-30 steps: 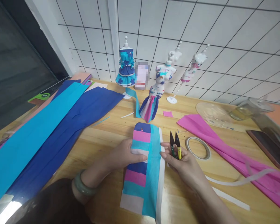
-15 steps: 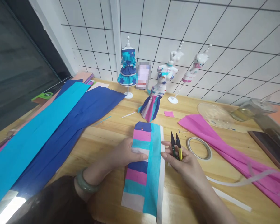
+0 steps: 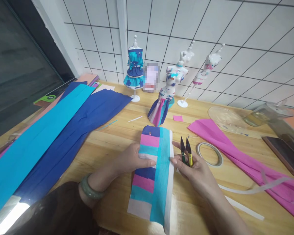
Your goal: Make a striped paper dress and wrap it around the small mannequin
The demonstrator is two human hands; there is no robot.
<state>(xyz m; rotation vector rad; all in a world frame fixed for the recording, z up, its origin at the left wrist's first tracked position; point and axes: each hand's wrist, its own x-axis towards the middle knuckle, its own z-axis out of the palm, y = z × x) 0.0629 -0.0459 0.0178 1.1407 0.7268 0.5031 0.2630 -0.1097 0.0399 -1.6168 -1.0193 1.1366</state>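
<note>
A striped crepe paper piece [image 3: 162, 182], in bands of navy, pink, turquoise and white beside a long turquoise strip, is held above the table in front of me. My left hand [image 3: 134, 160] grips its left edge, thumb on top and the fingers underneath. In my right hand [image 3: 191, 166] are thread snips [image 3: 187, 151], blades pointing up and spread apart. That hand's thumb tip rests by the white right border, and its index finger is stretched out beside the same edge.
Beyond the paper stand small mannequins, one in a blue dress [image 3: 134, 68], another in a striped skirt [image 3: 158, 112]. A tape roll [image 3: 209, 154], pink crepe paper [image 3: 225, 147] and a phone [image 3: 283, 155] lie right. Blue sheets [image 3: 88, 117] cover the left side.
The index finger of my right hand has lifted slightly off the paper's white border. My left hand keeps its hold, and the view has shifted a little.
</note>
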